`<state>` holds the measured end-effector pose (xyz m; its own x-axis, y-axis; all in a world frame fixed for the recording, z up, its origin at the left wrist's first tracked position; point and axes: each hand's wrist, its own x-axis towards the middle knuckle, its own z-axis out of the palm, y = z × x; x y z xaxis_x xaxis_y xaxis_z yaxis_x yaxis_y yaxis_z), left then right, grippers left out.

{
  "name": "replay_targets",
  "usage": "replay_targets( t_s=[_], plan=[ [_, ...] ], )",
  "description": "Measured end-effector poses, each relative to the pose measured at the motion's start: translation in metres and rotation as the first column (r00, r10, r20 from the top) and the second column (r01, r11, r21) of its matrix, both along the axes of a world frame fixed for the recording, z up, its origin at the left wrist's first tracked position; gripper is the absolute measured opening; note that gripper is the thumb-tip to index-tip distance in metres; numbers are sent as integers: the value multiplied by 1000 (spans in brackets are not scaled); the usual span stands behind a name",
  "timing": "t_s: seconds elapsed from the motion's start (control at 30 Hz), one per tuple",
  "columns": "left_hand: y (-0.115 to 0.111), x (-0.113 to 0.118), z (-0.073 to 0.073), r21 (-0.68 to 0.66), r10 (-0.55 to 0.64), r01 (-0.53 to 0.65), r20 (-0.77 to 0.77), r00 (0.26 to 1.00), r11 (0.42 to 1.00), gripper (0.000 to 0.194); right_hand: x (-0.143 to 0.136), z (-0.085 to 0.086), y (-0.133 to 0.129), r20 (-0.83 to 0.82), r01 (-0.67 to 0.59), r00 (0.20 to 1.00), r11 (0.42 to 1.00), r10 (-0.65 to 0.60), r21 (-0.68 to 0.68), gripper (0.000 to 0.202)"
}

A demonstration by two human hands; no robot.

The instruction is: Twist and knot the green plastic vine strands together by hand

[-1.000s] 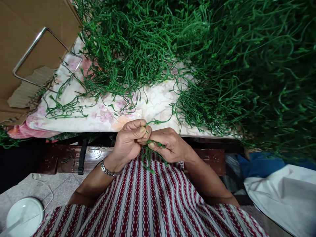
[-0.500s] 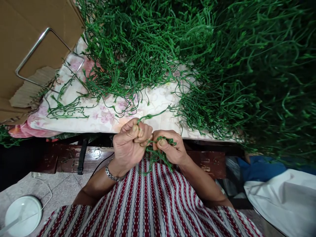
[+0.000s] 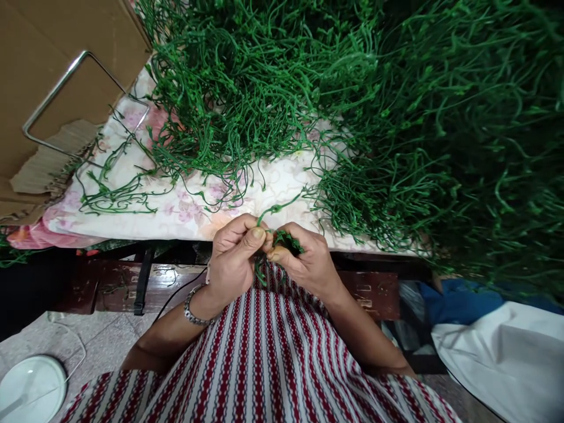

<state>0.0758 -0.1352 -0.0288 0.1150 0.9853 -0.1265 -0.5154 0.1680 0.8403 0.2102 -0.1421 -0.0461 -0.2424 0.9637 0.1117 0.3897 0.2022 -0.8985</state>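
Note:
My left hand pinches a thin green stem, perhaps an artificial plant stem, between thumb and forefinger. Its knotted upper part sticks out above the fingers toward the cloth. Fingertips almost meeting it, my right hand is closed around a small bunch of green stems. Some strands of it hang below the hands, over the striped clothing. Where the two hands come together, the fingers hide how the stem and bunch join. A big heap of similar green stems lies beyond the hands.
Floral cloth covers the work surface, with a few loose stems on its left. A bent metal wire frame lies against a cardboard box. Below are a brown wooden board, a round white object and white fabric.
Both hands have come closer together, with my left hand shifting right and its thumb now beside the right thumb. The bunch's hanging strands are more hidden. The view has shifted slightly.

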Motion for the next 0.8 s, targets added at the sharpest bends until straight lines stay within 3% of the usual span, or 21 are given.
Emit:
replay_targets(
  t_s=[0.2, 0.3, 0.57, 0.8],
  plan=[
    [0, -1, 1, -76, 7, 2, 111, 994, 997, 14, 1, 1, 2, 12, 54, 998, 989, -57, 138, 25],
    [-1, -1, 1, -107, 15, 2, 150, 989, 994, 15, -1, 0, 2, -3, 20, 1000, 983, -20, 183, 22],
    [-1, 4, 4, -122, 29, -11, 152, 988, 992, 20, -9, 1, -2, -74, 160, 985, 986, -156, 55, 7],
    [3, -1, 1, -107, 3, 17, 176, 984, 994, 23, -5, 3, -1, -113, 3, 994, 999, 1, 41, 4]
  ],
)
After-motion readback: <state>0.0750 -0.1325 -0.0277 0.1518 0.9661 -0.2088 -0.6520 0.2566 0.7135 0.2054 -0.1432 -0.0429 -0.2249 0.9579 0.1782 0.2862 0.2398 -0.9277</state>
